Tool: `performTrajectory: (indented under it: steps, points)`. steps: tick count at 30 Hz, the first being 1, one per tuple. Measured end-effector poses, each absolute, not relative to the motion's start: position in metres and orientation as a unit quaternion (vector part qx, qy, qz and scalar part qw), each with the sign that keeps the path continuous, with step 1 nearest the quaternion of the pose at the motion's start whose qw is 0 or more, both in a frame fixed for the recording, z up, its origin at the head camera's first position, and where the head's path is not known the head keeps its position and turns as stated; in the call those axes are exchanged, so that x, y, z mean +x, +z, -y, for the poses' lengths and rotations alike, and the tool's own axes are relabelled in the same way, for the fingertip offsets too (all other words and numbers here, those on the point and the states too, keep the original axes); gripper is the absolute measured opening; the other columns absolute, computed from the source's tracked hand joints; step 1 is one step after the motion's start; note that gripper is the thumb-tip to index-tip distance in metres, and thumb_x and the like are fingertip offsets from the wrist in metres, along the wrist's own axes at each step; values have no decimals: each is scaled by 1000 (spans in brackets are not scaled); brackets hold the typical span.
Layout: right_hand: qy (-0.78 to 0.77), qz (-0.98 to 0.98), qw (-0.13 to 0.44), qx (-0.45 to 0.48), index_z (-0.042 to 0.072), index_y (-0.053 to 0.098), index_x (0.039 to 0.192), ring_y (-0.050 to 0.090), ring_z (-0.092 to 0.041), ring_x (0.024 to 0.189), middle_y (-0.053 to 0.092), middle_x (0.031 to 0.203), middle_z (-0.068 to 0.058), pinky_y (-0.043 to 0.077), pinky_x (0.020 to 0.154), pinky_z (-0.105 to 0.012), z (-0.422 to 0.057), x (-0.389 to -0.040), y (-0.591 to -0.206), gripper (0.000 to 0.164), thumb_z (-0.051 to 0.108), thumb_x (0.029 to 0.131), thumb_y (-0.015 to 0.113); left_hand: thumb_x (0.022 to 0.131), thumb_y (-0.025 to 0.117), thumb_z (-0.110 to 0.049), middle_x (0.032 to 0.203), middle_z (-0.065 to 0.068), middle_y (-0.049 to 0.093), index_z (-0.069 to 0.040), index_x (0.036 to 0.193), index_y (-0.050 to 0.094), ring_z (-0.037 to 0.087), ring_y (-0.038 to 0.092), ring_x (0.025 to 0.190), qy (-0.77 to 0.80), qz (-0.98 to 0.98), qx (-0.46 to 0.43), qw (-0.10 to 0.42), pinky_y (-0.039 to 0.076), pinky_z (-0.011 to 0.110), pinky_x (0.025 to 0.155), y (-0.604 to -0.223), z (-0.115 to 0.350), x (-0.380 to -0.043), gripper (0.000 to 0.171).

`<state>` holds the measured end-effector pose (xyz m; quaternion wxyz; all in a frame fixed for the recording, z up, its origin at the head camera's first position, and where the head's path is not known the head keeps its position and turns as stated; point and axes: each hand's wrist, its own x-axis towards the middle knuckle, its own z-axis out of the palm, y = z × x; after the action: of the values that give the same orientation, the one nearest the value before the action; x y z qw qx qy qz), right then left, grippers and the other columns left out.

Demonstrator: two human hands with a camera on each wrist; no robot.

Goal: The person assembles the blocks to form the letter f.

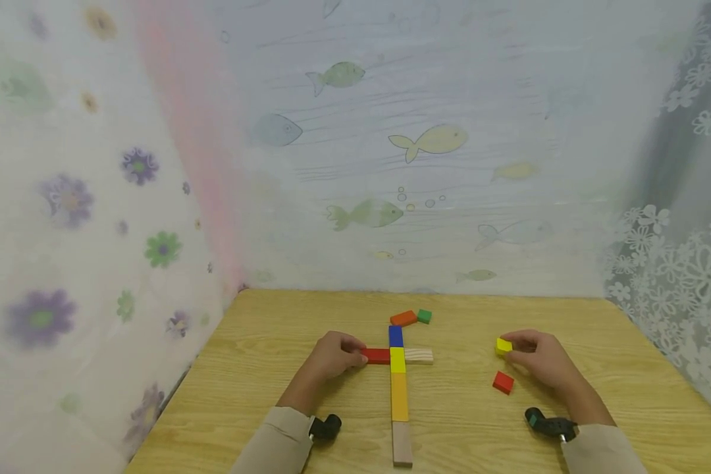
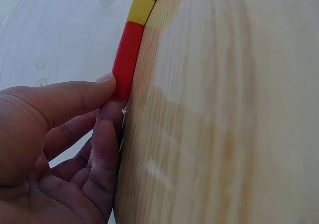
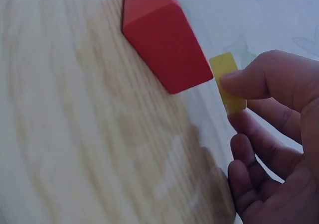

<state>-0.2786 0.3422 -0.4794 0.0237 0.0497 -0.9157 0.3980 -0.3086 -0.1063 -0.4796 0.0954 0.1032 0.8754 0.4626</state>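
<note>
At the left arm of a cross of blocks, my left hand (image 1: 336,355) pinches the outer end of a long red block (image 1: 378,356) lying on the table. In the left wrist view the thumb and fingers (image 2: 105,87) grip that red block (image 2: 128,59), whose far end meets a yellow block (image 2: 141,10). The cross also has a blue block (image 1: 395,336), a yellow block (image 1: 397,360), an orange-yellow block (image 1: 399,397), a brownish block (image 1: 401,444) and a pale wood block (image 1: 419,356). My right hand (image 1: 539,357) pinches a small yellow block (image 1: 503,347).
Nearer than the right hand's block lies a red block (image 1: 503,382), large in the right wrist view. Behind the cross are an orange-red block (image 1: 403,318) and a green block (image 1: 424,316). A patterned curtain (image 1: 426,197) stands behind the wooden table (image 1: 272,329).
</note>
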Motion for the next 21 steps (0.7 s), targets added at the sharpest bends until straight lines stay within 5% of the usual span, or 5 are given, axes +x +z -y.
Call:
performTrajectory:
  steps: [3, 9, 21]
  points:
    - [396, 916, 26, 57, 7, 72, 130, 66, -38, 115, 66, 132, -23, 58, 89, -46, -339, -280, -476, 40, 25, 94, 78, 91, 80, -21, 98, 2, 69, -12, 116, 79, 19, 59, 88, 465, -874, 105, 94, 53, 34, 78, -481, 107, -309, 27]
    - [400, 914, 33, 60, 4, 71, 129, 65, -24, 102, 71, 122, -17, 55, 76, -28, -328, -284, -470, 42, 24, 92, 79, 91, 80, -20, 97, 2, 69, -11, 116, 78, 19, 60, 85, 469, -872, 103, 96, 54, 33, 76, -482, 107, -309, 26]
    - [390, 919, 38, 47, 7, 73, 128, 64, -29, 106, 70, 125, -16, 54, 77, -31, -314, -295, -466, 46, 33, 91, 81, 92, 80, -18, 94, 3, 69, -9, 115, 78, 17, 63, 80, 475, -867, 111, 97, 55, 32, 74, -483, 107, -310, 26]
